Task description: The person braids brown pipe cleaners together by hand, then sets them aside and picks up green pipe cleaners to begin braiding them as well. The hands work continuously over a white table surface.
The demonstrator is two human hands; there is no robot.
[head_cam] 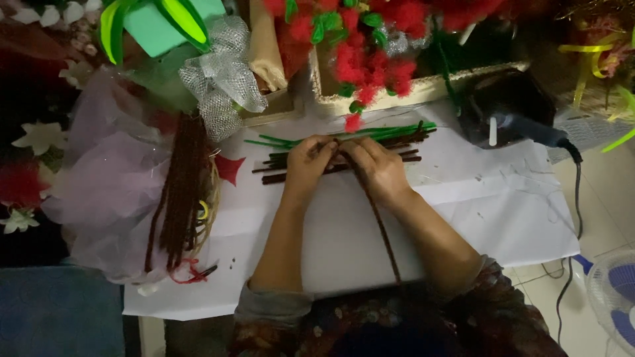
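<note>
Just in front of the wicker basket (423, 89), left hand (306, 165) and right hand (378, 168) have fingers closed on one brown chenille stem (377, 218) above the stem pile (344, 149); its long trailing end could probably snag neighbours and scatter them.

Dark brown fuzzy pipe-cleaner stems (344, 165) lie beside thin bright green stems (370, 132) on a white paper sheet (503, 211). Red fluffy pompom flowers (370, 59) fill a cream woven basket (423, 89); silver mesh ribbon (221, 79) glints.
</note>
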